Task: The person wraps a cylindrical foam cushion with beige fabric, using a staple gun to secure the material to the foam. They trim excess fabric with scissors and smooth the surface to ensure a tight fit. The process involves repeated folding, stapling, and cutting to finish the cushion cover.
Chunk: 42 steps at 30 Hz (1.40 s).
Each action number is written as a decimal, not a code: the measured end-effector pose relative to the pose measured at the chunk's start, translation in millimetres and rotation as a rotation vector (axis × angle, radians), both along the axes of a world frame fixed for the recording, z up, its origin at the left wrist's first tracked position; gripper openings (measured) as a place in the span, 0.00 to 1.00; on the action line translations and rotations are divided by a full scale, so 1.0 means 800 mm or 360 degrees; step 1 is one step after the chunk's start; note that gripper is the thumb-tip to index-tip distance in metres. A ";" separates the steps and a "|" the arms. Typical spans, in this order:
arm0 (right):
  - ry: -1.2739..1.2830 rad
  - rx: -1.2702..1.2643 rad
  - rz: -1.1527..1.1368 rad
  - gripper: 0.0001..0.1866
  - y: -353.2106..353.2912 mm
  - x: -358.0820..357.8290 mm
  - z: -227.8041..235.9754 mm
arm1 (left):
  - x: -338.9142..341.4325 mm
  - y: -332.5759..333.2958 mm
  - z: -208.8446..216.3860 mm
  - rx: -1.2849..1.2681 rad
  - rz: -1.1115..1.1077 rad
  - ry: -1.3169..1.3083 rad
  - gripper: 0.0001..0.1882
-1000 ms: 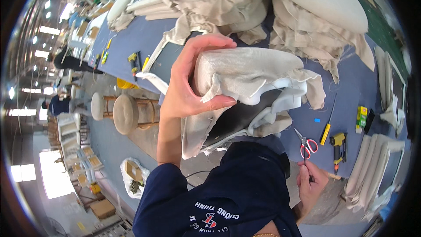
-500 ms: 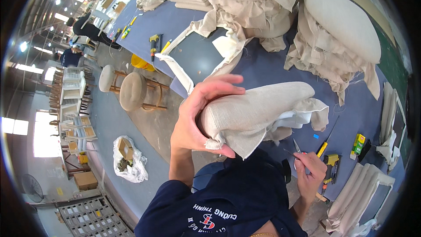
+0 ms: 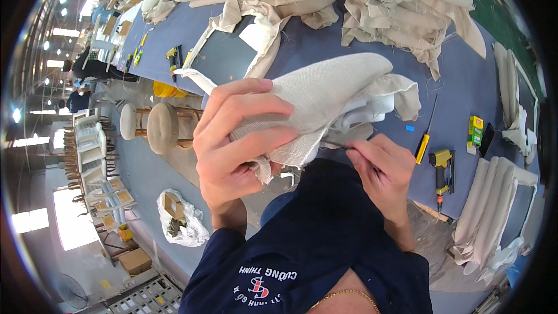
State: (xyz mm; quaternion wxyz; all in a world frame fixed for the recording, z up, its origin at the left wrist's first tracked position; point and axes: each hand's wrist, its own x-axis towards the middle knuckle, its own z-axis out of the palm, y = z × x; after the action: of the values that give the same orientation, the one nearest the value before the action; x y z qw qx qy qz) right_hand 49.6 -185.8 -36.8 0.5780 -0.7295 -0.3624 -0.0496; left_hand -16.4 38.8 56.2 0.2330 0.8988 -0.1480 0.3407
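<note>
We find the right grip (image 3: 381, 166), pinching a thin tool (image 3: 333, 145), has moved to the cloth-covered pad (image 3: 331, 84) clasped before the torso (image 3: 325, 221) by the left grip (image 3: 241, 139), apparently putting its underside within working reach.

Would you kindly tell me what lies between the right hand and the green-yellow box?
The head view shows a yellow-handled screwdriver between the right hand and the green-yellow box.
</note>
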 end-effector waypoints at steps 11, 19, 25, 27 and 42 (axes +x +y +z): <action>-0.0138 0.0286 -0.0212 0.14 0.019 -0.023 -0.018 | -0.005 -0.018 -0.020 -0.0222 -0.0071 -0.0117 0.19; -0.0262 0.0333 -0.0144 0.11 0.003 -0.025 0.005 | -0.021 -0.052 -0.021 -0.0906 -0.0332 -0.0072 0.27; -0.0336 0.0166 -0.0016 0.13 -0.022 -0.030 0.019 | -0.037 -0.037 -0.031 -0.1157 -0.0467 0.0337 0.35; -0.0337 0.0117 0.0044 0.14 -0.028 -0.030 0.023 | -0.038 -0.041 -0.027 -0.1153 -0.0490 0.0343 0.35; -0.0541 0.0204 0.0104 0.16 -0.073 -0.009 0.024 | -0.042 -0.092 -0.024 -0.1159 -0.0336 0.0312 0.31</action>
State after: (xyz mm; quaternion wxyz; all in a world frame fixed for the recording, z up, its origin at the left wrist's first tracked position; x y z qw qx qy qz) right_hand 42.7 -244.0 -18.0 0.5552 -0.6601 -0.4743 -0.1763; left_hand -50.2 -34.4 37.4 0.5833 0.7655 -0.0860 0.2575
